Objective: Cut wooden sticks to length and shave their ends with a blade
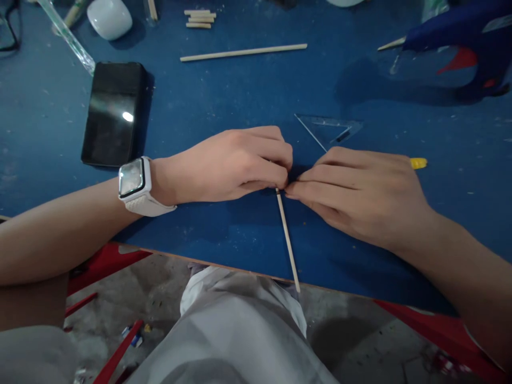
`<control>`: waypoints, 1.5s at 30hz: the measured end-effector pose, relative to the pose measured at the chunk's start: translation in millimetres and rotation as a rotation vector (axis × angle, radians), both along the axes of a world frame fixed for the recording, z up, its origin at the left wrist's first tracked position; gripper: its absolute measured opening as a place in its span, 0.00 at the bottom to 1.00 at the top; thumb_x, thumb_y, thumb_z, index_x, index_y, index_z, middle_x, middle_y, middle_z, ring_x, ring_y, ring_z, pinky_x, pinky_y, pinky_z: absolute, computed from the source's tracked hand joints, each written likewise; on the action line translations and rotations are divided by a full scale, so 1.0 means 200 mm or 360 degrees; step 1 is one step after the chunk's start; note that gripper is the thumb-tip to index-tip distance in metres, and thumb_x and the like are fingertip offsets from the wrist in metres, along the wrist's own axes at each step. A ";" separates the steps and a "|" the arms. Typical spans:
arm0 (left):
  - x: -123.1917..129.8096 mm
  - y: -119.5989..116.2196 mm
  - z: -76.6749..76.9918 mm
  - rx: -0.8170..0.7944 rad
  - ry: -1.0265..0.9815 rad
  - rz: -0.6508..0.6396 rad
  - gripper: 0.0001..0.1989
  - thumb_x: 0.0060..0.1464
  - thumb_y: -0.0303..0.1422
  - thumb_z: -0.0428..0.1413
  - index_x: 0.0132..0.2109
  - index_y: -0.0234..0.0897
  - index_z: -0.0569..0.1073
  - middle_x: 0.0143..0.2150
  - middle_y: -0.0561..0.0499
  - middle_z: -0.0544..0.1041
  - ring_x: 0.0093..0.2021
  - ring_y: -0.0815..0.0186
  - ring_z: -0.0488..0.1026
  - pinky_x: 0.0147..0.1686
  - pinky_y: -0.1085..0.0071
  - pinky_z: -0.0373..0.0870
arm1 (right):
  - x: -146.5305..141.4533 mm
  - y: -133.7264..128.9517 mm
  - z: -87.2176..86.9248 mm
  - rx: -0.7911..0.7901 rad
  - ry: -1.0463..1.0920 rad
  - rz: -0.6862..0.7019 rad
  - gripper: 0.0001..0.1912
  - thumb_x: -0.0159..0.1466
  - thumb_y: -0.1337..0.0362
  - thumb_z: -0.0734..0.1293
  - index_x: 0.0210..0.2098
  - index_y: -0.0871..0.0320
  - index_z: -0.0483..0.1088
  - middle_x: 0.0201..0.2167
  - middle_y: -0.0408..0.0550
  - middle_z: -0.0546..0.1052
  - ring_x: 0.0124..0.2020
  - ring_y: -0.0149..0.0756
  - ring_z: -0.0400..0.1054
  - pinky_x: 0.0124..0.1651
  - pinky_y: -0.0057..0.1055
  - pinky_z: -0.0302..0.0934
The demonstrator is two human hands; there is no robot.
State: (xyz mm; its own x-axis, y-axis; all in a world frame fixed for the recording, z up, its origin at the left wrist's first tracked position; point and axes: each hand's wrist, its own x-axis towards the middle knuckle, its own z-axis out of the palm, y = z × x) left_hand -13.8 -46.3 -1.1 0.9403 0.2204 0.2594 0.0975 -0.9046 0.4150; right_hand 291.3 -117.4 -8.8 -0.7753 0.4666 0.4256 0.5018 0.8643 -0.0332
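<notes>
My left hand (250, 162), with a white watch at its wrist, is closed in a pinch on a thin wooden stick (287, 240). The stick slants from under the fingers toward me, and its near end reaches past the table edge. My right hand (356, 189) is closed too, its fingertips pressed together just right of the stick's upper part. What those fingertips hold is hidden. A yellow tip (418, 163) pokes out from behind the right hand; the rest of that object cannot be seen. Beyond the right hand lies a clear set square (310, 130), partly covered by it.
Another wooden stick (244, 52) lies farther back, with several short stick pieces (200, 20) behind it. A black phone (114, 114) and a white rounded object (109, 19) are at left. A blue glue gun (448, 37) stands at right on the blue table (240, 96).
</notes>
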 end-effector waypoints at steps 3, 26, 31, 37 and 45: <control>0.00 0.00 0.00 -0.0064 -0.0030 0.0015 0.21 0.94 0.31 0.53 0.56 0.40 0.92 0.61 0.42 0.93 0.67 0.53 0.90 0.69 0.56 0.89 | 0.04 0.01 0.03 -0.0068 0.0010 0.0031 0.11 0.87 0.70 0.74 0.54 0.50 0.89 0.44 0.39 0.94 0.42 0.40 0.85 0.42 0.39 0.76; -0.02 0.00 -0.04 0.0340 -0.0030 0.0010 0.21 0.92 0.27 0.52 0.57 0.42 0.91 0.61 0.45 0.90 0.68 0.54 0.87 0.66 0.55 0.86 | 0.11 0.03 0.05 -0.0222 0.0104 0.0050 0.10 0.87 0.71 0.73 0.52 0.51 0.86 0.46 0.39 0.94 0.44 0.39 0.88 0.43 0.39 0.74; -0.02 -0.01 -0.02 0.0377 -0.0028 -0.0008 0.21 0.92 0.25 0.51 0.59 0.40 0.91 0.61 0.44 0.92 0.65 0.54 0.88 0.66 0.56 0.85 | 0.11 0.02 0.04 -0.0202 0.0111 0.0035 0.10 0.87 0.71 0.73 0.52 0.51 0.86 0.45 0.39 0.94 0.43 0.39 0.88 0.44 0.38 0.75; -0.02 -0.02 -0.01 0.0366 -0.0064 -0.0027 0.22 0.93 0.25 0.49 0.59 0.36 0.90 0.61 0.42 0.93 0.65 0.53 0.88 0.65 0.56 0.86 | 0.11 0.01 0.05 -0.0166 0.0076 0.0026 0.10 0.87 0.72 0.73 0.51 0.53 0.87 0.44 0.41 0.94 0.43 0.39 0.88 0.43 0.38 0.77; -0.03 -0.01 -0.02 0.0191 -0.0035 0.0012 0.18 0.91 0.25 0.54 0.60 0.43 0.90 0.63 0.44 0.94 0.67 0.54 0.88 0.67 0.55 0.86 | 0.10 0.02 0.05 -0.0178 0.0095 0.0007 0.09 0.88 0.70 0.74 0.52 0.51 0.86 0.45 0.40 0.94 0.42 0.40 0.89 0.41 0.38 0.77</control>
